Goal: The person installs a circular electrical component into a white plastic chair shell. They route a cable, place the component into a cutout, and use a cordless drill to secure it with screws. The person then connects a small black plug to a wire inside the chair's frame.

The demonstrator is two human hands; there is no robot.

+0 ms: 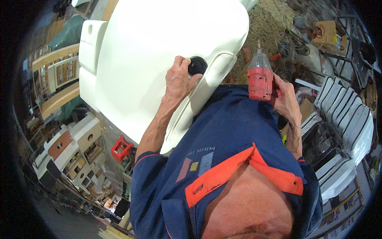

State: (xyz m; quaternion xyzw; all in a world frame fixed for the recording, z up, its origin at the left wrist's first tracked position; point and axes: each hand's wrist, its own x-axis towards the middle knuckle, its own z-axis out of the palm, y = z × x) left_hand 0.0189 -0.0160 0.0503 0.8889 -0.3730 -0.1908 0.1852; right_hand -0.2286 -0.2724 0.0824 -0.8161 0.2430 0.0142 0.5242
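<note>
Yep, that's a workshop

Looks like a pretty cluttered one too. There's a red power driver (260,81) out right by a big white moulded shell (155,44), and a bunch of pale moulded parts (346,117) stacked up, some apparently under clear plastic. Add the wooden frame (55,57), a red plastic crate (121,149), a cardboard box (325,34) and a rough, gritty floor (267,24) with odds and ends strewn on it.

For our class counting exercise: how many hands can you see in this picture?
2: the left hand on the black round piece at the white molded panel, and the right hand holding the red power drill. Others may be hidden in the clutter.
</note>
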